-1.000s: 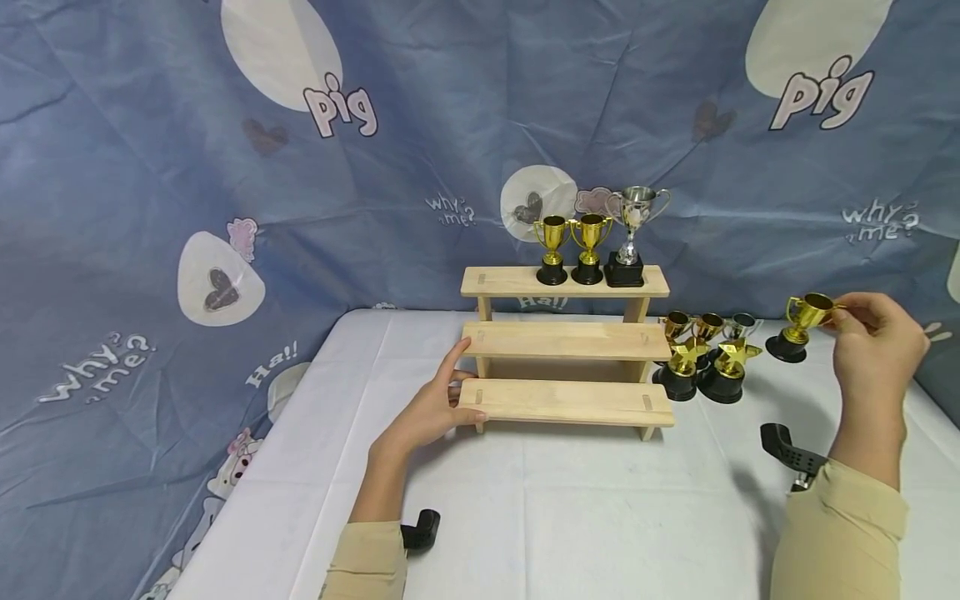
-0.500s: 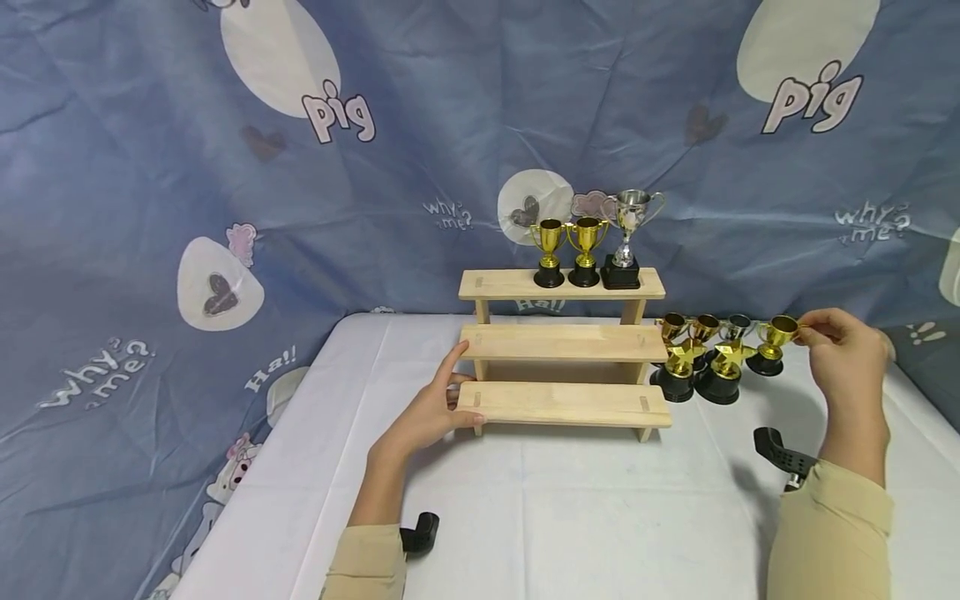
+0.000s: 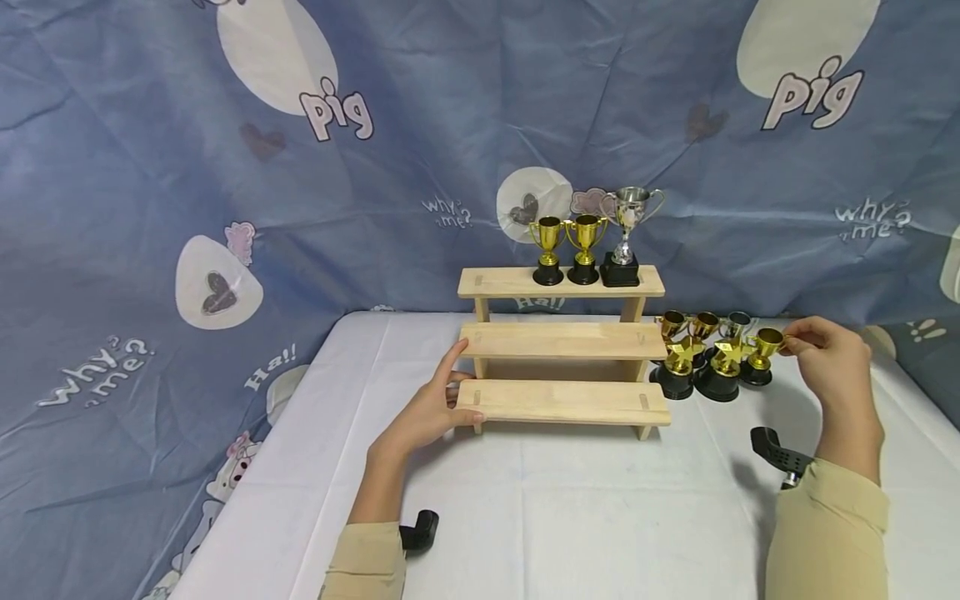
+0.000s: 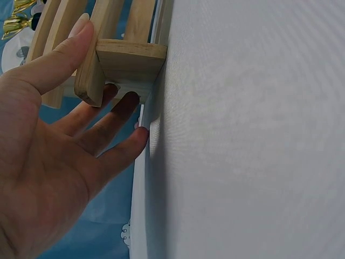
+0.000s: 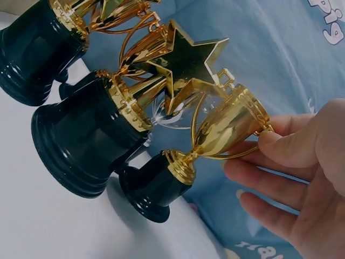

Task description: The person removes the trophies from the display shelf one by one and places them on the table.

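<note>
My right hand pinches one handle of a small gold trophy cup between thumb and forefinger. The cup stands roughly upright on its black base, close beside a star trophy. In the right wrist view, the hand has its other fingers spread behind the gold bowl. At the left end of a three-step wooden stand, my left hand holds the lowest board, thumb in front. The left wrist view shows the thumb on the board and the other fingers behind it.
On the top step stand two gold cups and a taller silver cup. A second star trophy and several small cups crowd the stand's right side. A blue printed curtain hangs behind the white-covered table.
The right hand has brought the gold trophy cup leftward and down to the trophies beside the stand. The left hand keeps its place on the stand.
</note>
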The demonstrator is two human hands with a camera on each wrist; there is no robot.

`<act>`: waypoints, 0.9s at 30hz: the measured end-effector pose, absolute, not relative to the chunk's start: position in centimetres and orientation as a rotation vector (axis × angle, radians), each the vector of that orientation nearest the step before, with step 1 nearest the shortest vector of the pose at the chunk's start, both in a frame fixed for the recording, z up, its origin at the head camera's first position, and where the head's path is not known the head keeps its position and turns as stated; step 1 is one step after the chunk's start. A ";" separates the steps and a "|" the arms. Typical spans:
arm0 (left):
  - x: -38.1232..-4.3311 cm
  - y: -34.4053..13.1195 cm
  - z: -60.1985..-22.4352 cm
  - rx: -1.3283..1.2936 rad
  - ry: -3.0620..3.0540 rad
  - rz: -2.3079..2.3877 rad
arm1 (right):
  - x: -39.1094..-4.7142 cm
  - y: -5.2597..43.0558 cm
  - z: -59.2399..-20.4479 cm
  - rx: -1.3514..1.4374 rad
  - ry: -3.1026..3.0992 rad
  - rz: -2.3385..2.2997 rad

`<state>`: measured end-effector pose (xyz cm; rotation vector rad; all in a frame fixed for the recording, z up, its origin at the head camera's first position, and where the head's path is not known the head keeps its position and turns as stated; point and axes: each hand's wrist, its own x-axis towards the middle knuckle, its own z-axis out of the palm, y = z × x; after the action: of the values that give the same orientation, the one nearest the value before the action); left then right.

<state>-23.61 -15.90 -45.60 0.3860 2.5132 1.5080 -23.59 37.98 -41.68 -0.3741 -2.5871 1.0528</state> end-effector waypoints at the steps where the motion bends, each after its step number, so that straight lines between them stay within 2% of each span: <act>1: -23.6 -15.9 -45.6 0.385 2.513 1.508 | -23.6 38.0 -41.8 -0.370 -2.593 1.058; 27: -23.4 -15.8 -45.4 0.397 2.501 1.512 | -23.5 38.7 -42.2 -0.320 -2.739 1.025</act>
<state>-23.44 -15.83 -45.40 0.3966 2.5006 1.5118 -23.54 38.73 -42.22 -0.3199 -2.7393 1.0254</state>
